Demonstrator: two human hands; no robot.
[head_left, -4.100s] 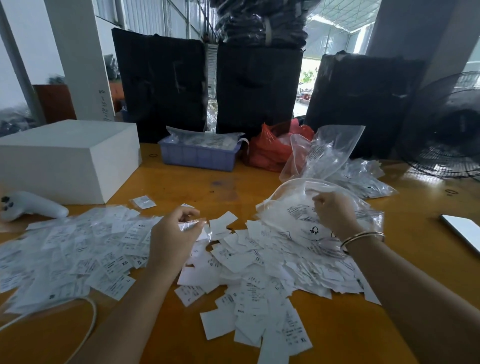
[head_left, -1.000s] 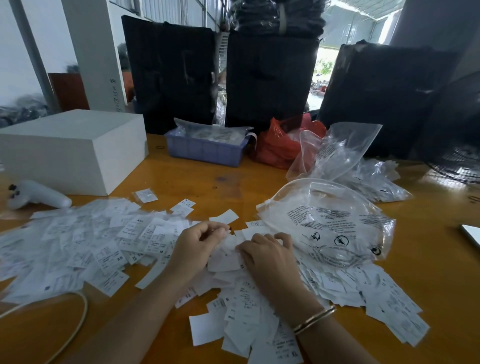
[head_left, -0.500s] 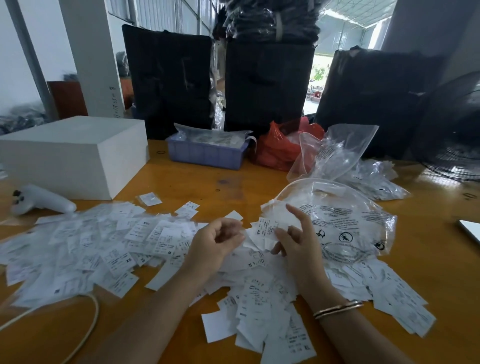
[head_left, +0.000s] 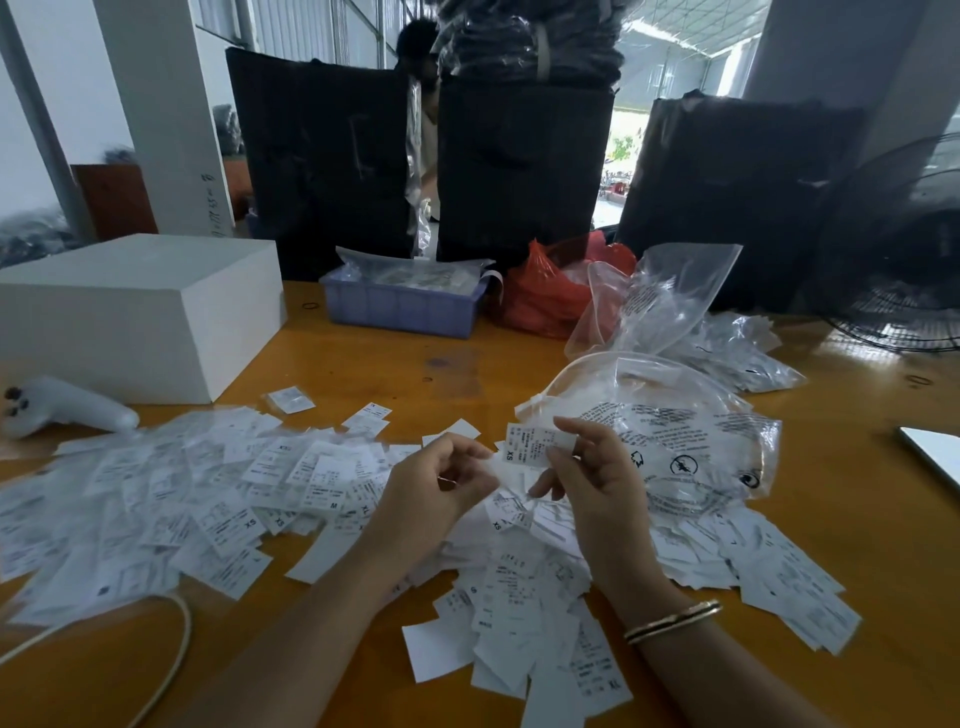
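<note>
Orange table among white pillars; tags marked XS, M, XL strewn along near edge; right hand pinches XS tag above the pile, left hand curled beside, hold unclear.

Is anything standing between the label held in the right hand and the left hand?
Nothing visible does. The right hand pinches the label close beside the left hand; the loose labels lie below them, not between.
</note>
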